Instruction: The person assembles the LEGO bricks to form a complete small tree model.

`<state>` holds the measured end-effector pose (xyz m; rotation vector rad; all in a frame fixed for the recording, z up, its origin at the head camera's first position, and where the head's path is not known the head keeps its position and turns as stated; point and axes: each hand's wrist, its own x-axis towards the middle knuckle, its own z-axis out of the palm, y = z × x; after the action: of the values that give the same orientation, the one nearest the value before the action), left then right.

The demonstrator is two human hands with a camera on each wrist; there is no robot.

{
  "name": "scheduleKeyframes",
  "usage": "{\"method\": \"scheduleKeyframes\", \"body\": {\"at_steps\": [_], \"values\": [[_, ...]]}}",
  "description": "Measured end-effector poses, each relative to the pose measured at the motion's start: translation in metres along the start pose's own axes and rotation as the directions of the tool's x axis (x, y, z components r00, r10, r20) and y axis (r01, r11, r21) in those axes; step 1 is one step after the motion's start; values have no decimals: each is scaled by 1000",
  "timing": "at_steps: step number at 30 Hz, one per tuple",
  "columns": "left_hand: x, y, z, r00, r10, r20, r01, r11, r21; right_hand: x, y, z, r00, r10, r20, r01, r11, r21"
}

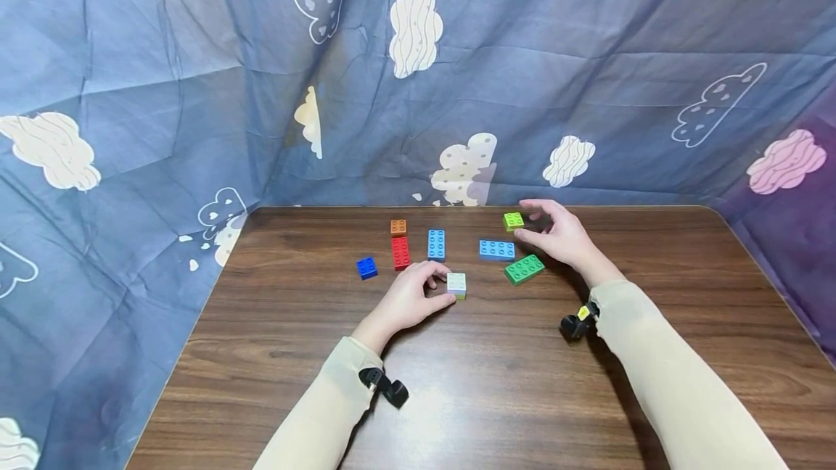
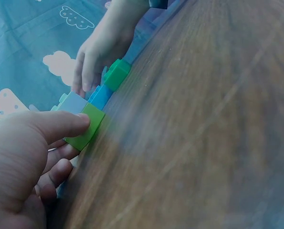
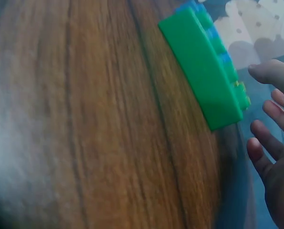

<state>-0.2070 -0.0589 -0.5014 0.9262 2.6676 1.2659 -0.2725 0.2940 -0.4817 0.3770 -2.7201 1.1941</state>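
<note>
A white brick [image 1: 456, 282] sits on a lime green brick [image 2: 90, 128], and my left hand [image 1: 413, 296] pinches this small stack between thumb and fingers; in the left wrist view the thumb lies on its side. My right hand [image 1: 560, 236] is around the far lime brick [image 1: 513, 221], thumb near its front and fingers spread behind, with a gap visible on the finger side. Whether the thumb touches it I cannot tell. In the right wrist view the right hand [image 3: 275, 124] has its fingers apart, beyond the green brick [image 3: 204, 71].
Between the hands lie a light blue brick [image 1: 497, 250] and another light blue brick [image 1: 436, 244]. Left of them are a red brick [image 1: 400, 253], an orange brick [image 1: 398, 228] and a dark blue brick [image 1: 367, 268]. A patterned cloth [image 1: 366, 122] hangs behind the wooden table [image 1: 274, 354].
</note>
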Motion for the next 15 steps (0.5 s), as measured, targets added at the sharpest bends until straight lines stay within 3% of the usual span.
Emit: {"method": "scheduleKeyframes", "body": {"at_steps": [8,15], "values": [[1,-2,2,1000,4,-2,-4,1000,4,5,11,1,994,83,69,-86,995,43],[1,-3,2,1000,3,-7,-3,1000,0,12,14,4,974,169,153,-187,976,112]]}}
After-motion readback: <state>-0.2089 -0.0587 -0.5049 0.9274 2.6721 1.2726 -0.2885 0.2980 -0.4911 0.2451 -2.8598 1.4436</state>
